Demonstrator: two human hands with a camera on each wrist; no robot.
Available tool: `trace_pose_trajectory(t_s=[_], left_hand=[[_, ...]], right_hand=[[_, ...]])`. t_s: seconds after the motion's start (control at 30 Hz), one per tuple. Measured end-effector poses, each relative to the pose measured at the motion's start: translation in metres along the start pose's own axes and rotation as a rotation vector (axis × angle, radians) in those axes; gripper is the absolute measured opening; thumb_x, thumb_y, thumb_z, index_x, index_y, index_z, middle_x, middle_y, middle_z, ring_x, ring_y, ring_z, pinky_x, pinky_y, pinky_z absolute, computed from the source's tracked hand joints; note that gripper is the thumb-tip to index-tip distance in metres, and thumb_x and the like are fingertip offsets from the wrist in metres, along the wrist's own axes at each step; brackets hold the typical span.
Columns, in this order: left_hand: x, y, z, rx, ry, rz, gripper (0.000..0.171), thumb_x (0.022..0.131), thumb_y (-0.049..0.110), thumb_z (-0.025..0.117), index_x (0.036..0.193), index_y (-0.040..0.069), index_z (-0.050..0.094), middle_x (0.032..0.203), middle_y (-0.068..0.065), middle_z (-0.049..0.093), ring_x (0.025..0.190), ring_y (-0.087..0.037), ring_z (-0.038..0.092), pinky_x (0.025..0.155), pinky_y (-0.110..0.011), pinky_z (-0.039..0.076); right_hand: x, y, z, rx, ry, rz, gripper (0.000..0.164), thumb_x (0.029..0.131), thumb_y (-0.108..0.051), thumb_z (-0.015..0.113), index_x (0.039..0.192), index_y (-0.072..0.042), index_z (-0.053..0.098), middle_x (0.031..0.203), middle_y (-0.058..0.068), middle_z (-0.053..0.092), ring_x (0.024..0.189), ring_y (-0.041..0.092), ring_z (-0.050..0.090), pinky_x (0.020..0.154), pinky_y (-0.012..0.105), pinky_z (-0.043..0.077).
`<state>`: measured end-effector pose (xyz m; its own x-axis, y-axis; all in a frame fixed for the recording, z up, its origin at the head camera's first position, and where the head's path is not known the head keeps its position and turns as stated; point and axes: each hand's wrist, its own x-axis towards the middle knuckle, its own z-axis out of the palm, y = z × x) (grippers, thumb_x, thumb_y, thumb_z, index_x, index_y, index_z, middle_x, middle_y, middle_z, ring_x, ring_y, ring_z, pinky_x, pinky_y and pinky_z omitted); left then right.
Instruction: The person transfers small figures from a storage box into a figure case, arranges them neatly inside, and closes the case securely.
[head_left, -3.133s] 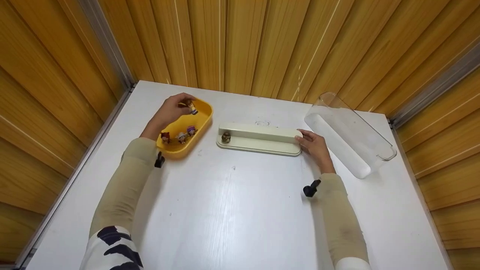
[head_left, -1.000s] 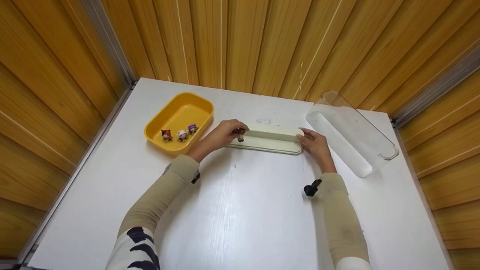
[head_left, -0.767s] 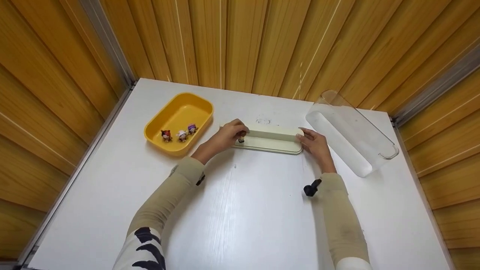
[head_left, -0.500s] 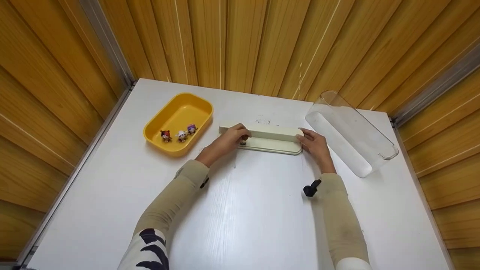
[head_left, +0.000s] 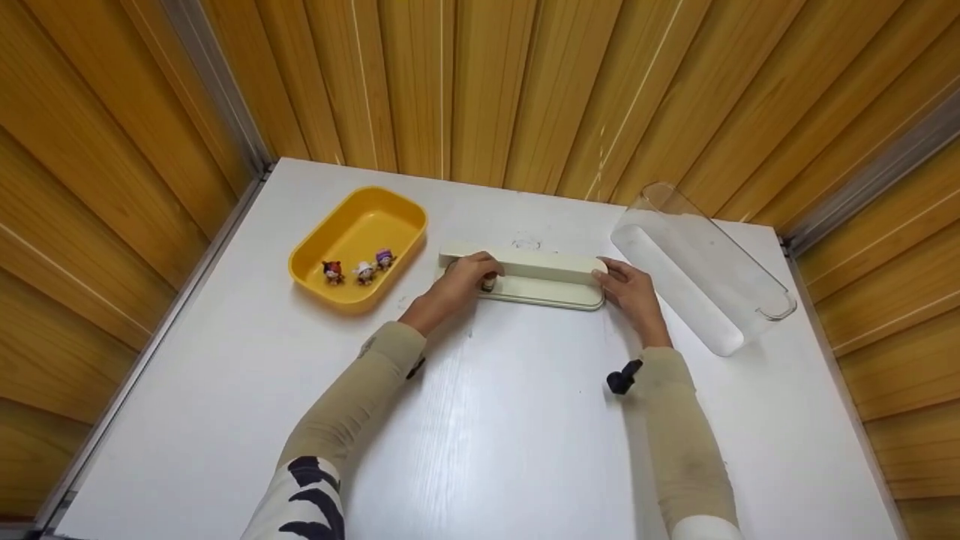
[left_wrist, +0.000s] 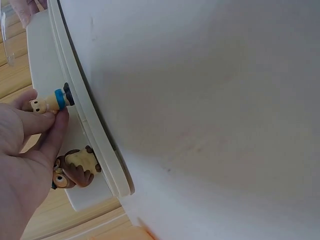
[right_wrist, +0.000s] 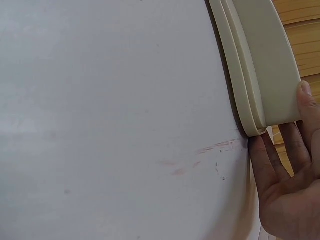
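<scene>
A long cream two-level display base (head_left: 547,289) lies across the middle of the white table. My left hand (head_left: 456,286) pinches a small figurine (head_left: 488,283) over its left part. In the left wrist view this figurine (left_wrist: 61,98) shows a blue band and dark feet, its feet at the lower step; I cannot tell if they touch. Beside it on that step stands a brown owl figurine (left_wrist: 82,165), which my hand hides in the head view. At the base's right end, my right hand (head_left: 631,296) grips the raised step, thumb in front, other fingers at the end and behind.
A yellow tray (head_left: 298,259) at the left holds a red-capped figurine (head_left: 333,271), a white-capped figurine (head_left: 364,272) and a purple-capped figurine (head_left: 385,259). A clear cover (head_left: 694,262) lies slanted at the right. Wood-patterned walls (head_left: 480,90) border the table.
My left hand has carried the figurine from the yellow tray to the base, then lowered it and shifted slightly right along the step. My right hand has stayed at the base's end.
</scene>
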<state>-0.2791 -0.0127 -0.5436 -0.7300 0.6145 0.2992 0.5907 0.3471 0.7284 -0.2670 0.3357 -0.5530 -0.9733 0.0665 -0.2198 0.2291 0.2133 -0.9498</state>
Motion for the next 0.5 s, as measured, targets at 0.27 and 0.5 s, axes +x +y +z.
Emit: trace_pose_trajectory(t_s=[0.27,0.5], left_hand=[[0.001,0.012,-0.005,0.251,-0.043,-0.035,0.037,0.094,-0.015,0.056,0.127,-0.001,0.067,0.126,-0.016,0.064,0.115,-0.026,0.062,0.099,-0.035,0.052],[0.002,0.023,-0.007,0.315,-0.050,-0.084,0.031,0.095,-0.009,0.063,0.125,-0.003,0.066,0.122,-0.018,0.064,0.108,-0.028,0.064,0.091,-0.037,0.055]], right_hand=[[0.001,0.000,0.001,0.028,-0.003,0.007,0.067,0.092,-0.033,0.076,0.148,-0.007,0.052,0.148,0.015,0.055,0.125,0.016,0.059,0.093,0.019,0.053],[-0.001,-0.002,0.000,-0.018,-0.014,0.010,0.068,0.094,-0.034,0.073,0.151,-0.008,0.048,0.150,0.014,0.052,0.131,0.019,0.055,0.099,0.023,0.051]])
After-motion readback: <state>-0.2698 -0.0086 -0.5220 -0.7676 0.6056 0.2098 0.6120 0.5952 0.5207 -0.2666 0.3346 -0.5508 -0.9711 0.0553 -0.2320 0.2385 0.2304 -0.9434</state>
